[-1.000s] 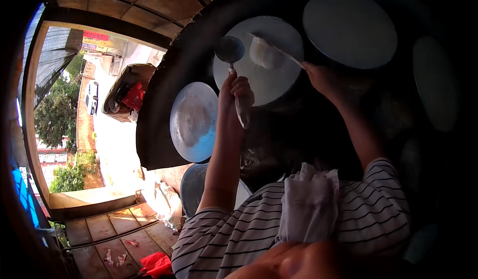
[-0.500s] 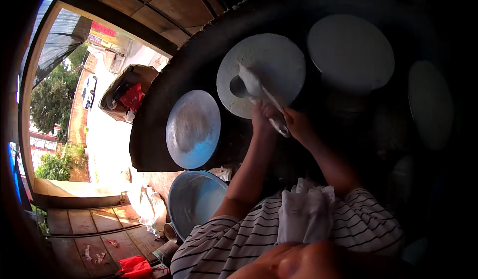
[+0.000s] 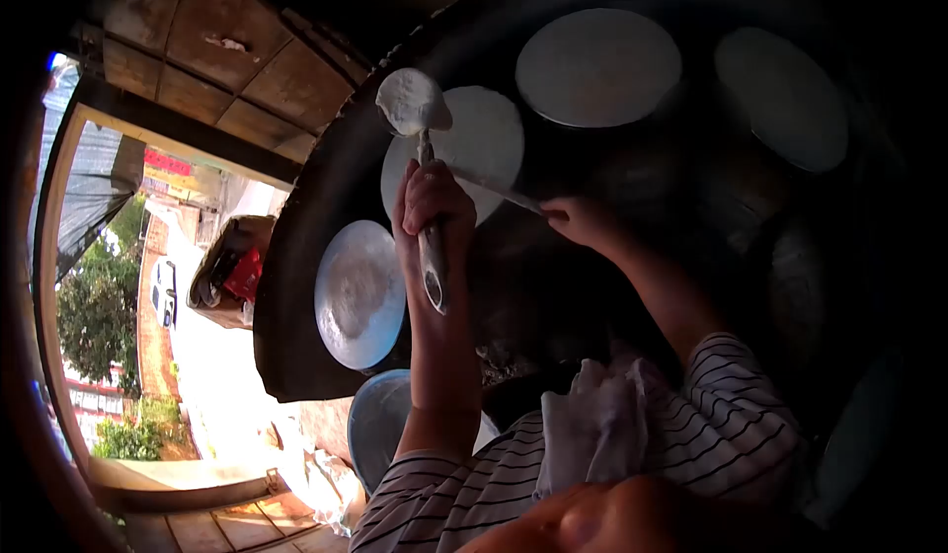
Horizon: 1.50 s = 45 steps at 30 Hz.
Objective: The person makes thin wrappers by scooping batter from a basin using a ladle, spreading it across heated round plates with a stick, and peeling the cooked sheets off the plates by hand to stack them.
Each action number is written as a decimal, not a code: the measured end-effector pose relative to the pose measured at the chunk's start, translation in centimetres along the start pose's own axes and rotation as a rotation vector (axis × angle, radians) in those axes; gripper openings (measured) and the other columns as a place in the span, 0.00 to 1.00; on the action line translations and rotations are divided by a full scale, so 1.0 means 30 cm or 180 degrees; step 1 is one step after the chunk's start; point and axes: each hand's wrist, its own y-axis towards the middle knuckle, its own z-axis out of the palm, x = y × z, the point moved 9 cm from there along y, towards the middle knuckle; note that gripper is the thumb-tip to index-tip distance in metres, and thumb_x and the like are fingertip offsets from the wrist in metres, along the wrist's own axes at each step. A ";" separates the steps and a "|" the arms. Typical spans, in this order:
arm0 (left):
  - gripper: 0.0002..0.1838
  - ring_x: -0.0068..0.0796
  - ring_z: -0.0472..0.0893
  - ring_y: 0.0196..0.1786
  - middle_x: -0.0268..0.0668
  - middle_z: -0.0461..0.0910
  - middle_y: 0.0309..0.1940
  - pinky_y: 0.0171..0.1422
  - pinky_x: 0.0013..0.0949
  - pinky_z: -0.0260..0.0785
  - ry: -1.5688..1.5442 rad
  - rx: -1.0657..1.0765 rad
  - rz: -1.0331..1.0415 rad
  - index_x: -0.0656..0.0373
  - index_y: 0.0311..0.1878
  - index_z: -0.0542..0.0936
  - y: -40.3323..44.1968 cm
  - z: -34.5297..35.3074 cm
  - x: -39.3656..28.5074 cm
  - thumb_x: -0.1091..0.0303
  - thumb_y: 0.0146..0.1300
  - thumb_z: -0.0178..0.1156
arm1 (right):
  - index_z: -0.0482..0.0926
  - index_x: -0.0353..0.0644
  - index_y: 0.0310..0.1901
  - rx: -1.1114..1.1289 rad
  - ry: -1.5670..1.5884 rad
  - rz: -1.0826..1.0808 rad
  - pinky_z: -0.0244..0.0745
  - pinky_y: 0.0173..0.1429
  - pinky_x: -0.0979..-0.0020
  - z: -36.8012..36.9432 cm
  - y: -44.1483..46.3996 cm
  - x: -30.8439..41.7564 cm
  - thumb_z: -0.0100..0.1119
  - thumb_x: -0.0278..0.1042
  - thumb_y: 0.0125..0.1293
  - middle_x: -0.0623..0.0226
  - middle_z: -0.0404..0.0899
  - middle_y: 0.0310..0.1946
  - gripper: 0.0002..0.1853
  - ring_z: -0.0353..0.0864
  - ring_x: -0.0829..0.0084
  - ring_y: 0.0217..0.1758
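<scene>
My left hand [image 3: 434,202] is closed around the handle of a ladle [image 3: 408,102], raised with its round head coated in white batter. Behind the ladle lies a round pan [image 3: 484,133] with a pale surface, partly covered by the ladle and my hand. My right hand [image 3: 578,219] grips a thin, flat-handled tool [image 3: 504,194]; its far end reaches over that pan towards my left hand, and its tip is hard to make out. A grey-white round pan [image 3: 360,291] lies just left of my left forearm.
More round pale pans [image 3: 599,67] sit around the dark circular stove top [image 3: 296,355], one [image 3: 782,99] at the far right. A blue basin [image 3: 378,425] stands below my left arm. Beyond the stove's left edge is a bag with red items [image 3: 242,276], near a bright opening.
My left hand has lifted the ladle up and left, away from the pan. My hands have moved apart. The view has turned, and the pans appear shifted left.
</scene>
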 end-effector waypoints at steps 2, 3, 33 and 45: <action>0.18 0.13 0.59 0.10 0.25 0.58 0.13 0.11 0.19 0.58 0.0371 -0.0014 -0.0579 0.55 0.23 0.62 -0.019 -0.107 0.170 0.64 0.73 0.43 | 0.79 0.45 0.53 0.0029 0.0222 0.0280 0.74 0.54 0.66 -0.074 -0.268 -0.062 0.63 0.35 0.58 0.61 0.81 0.48 0.19 0.81 0.64 0.50; 0.18 0.12 0.58 0.10 0.25 0.58 0.13 0.10 0.18 0.57 0.0606 -0.0032 -0.0788 0.54 0.23 0.62 -0.038 -0.166 0.281 0.63 0.73 0.42 | 0.79 0.45 0.53 0.0144 0.0524 0.0443 0.75 0.54 0.67 -0.085 -0.455 -0.079 0.64 0.35 0.58 0.61 0.82 0.47 0.20 0.82 0.66 0.49; 0.06 0.10 0.59 0.15 0.23 0.60 0.19 0.16 0.16 0.54 0.2862 -0.1335 -0.5613 0.38 0.44 0.71 0.399 -1.837 2.128 0.67 0.71 0.49 | 0.78 0.35 0.49 -0.6676 -0.1126 0.3291 0.73 0.51 0.62 -1.187 -2.029 -0.360 0.54 0.19 0.51 0.52 0.76 0.42 0.20 0.76 0.53 0.46; 0.31 0.14 0.57 0.14 0.25 0.58 0.17 0.16 0.23 0.52 0.5126 0.0356 -0.5212 0.35 0.71 0.55 0.715 -1.903 2.089 0.70 0.68 0.49 | 0.81 0.44 0.47 -0.5799 -0.2016 0.4236 0.74 0.50 0.63 -1.374 -1.908 -0.443 0.53 0.22 0.52 0.67 0.78 0.45 0.19 0.75 0.59 0.47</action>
